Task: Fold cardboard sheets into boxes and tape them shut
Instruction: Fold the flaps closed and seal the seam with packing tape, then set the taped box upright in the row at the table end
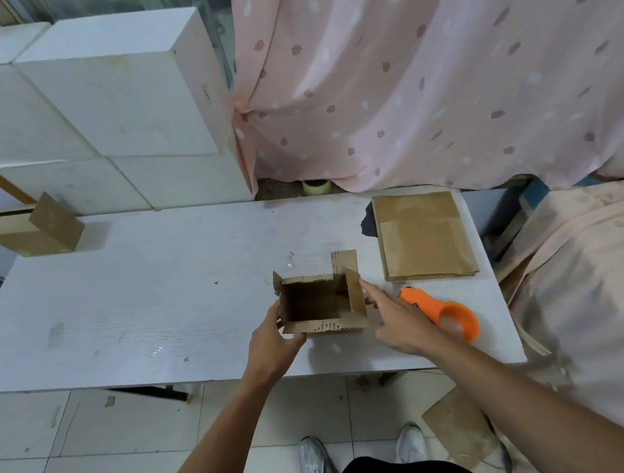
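A small brown cardboard box (321,302) stands on the white table (132,299) with its top open and its flaps standing up. My left hand (275,334) grips its near left corner, thumb over the front flap. My right hand (392,315) has straight fingers touching the box's right flap. An orange tape dispenser (447,311) lies on the table just right of my right hand. A stack of flat cardboard sheets (423,235) lies at the table's back right.
A folded cardboard box (29,228) sits at the table's back left corner. Large white foam blocks (87,107) rise behind the table, and a pink curtain (418,63) hangs at the back right. A tape roll (318,187) sits under the curtain. A cardboard sheet (460,427) lies on the floor.
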